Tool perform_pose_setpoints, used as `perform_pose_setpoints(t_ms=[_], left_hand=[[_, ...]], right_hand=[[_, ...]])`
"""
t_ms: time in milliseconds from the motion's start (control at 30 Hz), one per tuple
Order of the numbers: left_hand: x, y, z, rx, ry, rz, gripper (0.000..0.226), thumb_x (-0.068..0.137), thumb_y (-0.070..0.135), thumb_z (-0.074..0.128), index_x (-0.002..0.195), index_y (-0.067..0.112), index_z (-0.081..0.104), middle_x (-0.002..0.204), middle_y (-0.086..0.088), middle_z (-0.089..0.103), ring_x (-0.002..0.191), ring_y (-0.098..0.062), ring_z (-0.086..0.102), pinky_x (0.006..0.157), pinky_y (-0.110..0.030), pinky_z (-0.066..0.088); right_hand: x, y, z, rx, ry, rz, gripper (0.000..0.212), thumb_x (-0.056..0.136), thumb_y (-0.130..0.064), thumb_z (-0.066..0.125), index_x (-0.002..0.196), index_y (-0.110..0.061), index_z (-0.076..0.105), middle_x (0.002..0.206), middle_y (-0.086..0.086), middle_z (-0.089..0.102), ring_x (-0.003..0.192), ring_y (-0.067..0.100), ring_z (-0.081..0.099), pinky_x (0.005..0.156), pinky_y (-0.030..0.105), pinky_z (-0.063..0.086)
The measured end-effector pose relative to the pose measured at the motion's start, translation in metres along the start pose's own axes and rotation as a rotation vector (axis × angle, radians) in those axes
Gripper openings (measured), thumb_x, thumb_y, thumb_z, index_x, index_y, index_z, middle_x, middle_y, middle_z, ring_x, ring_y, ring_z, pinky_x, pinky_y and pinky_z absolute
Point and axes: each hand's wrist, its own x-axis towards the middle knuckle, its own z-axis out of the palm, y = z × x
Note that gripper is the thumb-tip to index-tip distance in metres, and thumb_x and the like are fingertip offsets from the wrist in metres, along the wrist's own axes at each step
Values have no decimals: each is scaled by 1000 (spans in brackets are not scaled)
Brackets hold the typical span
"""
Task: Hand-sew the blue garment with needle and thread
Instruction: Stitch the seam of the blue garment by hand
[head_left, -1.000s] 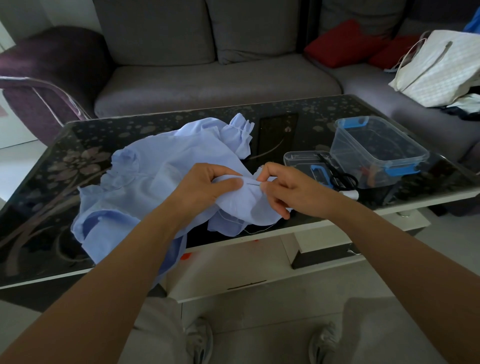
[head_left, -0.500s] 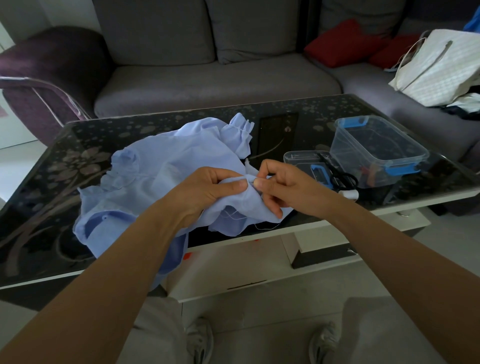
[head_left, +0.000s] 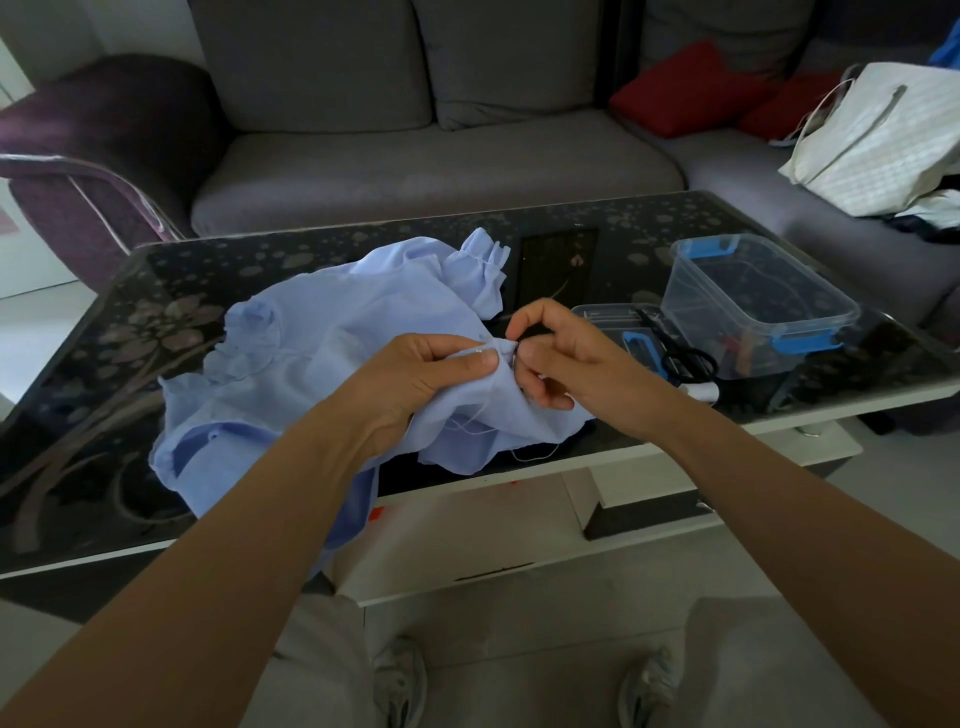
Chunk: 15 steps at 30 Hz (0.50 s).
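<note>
The right hand (head_left: 566, 358) has rolled upward since half a second ago, its index finger now arched high over the seam instead of lying flat against it, while the left hand (head_left: 426, 374) hasn't budged. One view only, from the head camera, and the hands are close together, almost knuckle to knuckle. The left grips a fold of the blue garment (head_left: 322, 353) between thumb and fingers and holds it raised off the glass, I'd say to keep the cloth taut and the edge presented to the other hand. The right has thumb and curled fingers pinched at that edge, on what I take to be the needle, though it's too fine to make out. A loose white thread (head_left: 530, 457) trails below the fold, so stitching looks under way, not finished. The rest of the garment is heaped on the black glass coffee table (head_left: 104, 364), its weight carried there. Just right of the hands wait a clear plastic box (head_left: 753, 306), black scissors (head_left: 685, 358) and a white spool (head_left: 701, 391), all within easy reach.
</note>
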Motion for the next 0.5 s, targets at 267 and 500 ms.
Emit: perform_pose_setpoints(t_ms=[267, 500], left_hand=[[2, 0, 6, -12, 64, -67, 16, 88, 24, 66, 94, 11, 74, 105, -16, 72, 99, -28, 66, 95, -38, 53], [6, 1, 7, -18, 184, -81, 17, 86, 24, 70, 92, 9, 76, 98, -15, 73, 96, -28, 68, 87, -35, 57]], right_hand=[[4, 2, 2, -66, 1, -31, 10, 102, -6, 42, 112, -6, 43, 65, 3, 55, 59, 7, 52, 59, 14, 43], [10, 15, 3, -420, 241, -282, 14, 90, -19, 62, 101, -10, 63, 100, -5, 57, 89, 11, 56, 80, 14, 42]])
